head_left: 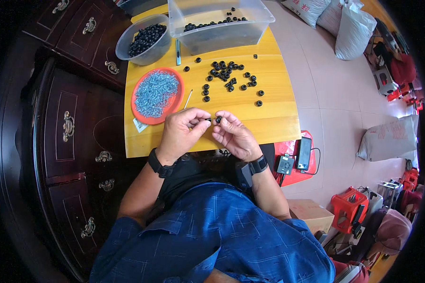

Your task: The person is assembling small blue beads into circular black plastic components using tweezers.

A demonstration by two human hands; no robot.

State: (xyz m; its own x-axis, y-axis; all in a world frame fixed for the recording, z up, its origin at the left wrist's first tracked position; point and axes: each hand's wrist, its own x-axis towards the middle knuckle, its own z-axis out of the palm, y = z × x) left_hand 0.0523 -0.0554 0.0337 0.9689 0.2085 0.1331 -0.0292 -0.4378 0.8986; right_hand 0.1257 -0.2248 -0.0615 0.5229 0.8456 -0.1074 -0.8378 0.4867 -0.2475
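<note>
Both hands meet over the front of a yellow wooden table (264, 120). Between thumb and fingertips, my right hand (238, 134) pinches a small black round part (218, 120) with a hole in its middle. My left hand (184, 132) is closed close beside it, fingertips pinched on a tiny dark piece too small to name. Similar black round parts (224, 70) lie scattered beyond the hands. Left of them stands a red-orange plate (181, 96) heaped with tiny bluish metallic pieces (156, 92). A thin rod-like tool (188, 99) lies between the plate and the parts.
A round translucent tub (123, 45) of black parts and a large clear bin (217, 40) stand at the back. Near them lies a teal cutter-like tool (178, 52). Dark drawers (75, 122) border the left. A red stool (293, 177) carrying devices stands right.
</note>
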